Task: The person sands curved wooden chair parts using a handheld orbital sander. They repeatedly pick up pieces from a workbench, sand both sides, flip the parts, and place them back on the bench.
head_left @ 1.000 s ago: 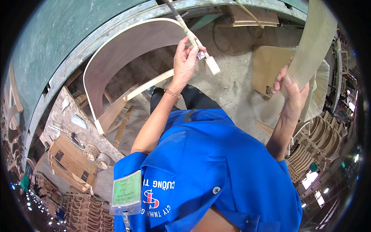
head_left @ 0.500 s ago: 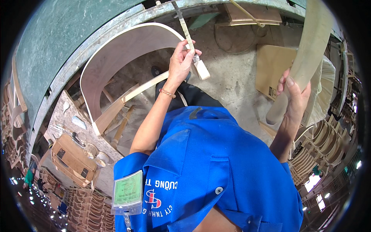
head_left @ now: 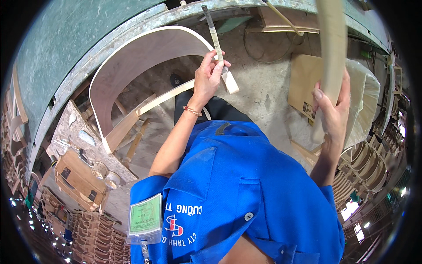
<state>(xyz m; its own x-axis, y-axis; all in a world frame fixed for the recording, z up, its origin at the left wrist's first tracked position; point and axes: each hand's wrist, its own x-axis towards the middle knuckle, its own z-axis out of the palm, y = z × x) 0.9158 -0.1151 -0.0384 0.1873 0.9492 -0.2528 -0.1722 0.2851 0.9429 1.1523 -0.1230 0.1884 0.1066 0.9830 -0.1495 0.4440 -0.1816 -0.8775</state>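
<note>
My left hand point(head_left: 208, 81) is closed round a slim hand tool point(head_left: 216, 42) with a tape-wrapped handle and a dark upper end. Below the fingers is a pale, block-shaped end point(head_left: 230, 82); I cannot tell whether it is a brush head or wood. My right hand point(head_left: 332, 105) grips a long, pale curved wooden piece point(head_left: 332, 48), held upright and slightly blurred, its top running out of view. Left of my left hand, a large bent wooden frame point(head_left: 118, 72) curves in a U beside the green-topped table, with a straight bar point(head_left: 165, 97) reaching toward my wrist.
A green-topped table point(head_left: 83, 39) arcs along the far left. On a worn board point(head_left: 66, 125) at left are a wooden box point(head_left: 81, 178) and small cups point(head_left: 105, 171). A cardboard sheet point(head_left: 303, 83) and plastic-wrapped bundle point(head_left: 365, 97) stand at right, near stacked curved wooden parts point(head_left: 367, 165).
The curved wooden piece in my right hand has swung left and now shows a narrower side. My left hand and its tool have shifted slightly, the tool's top moving down and right.
</note>
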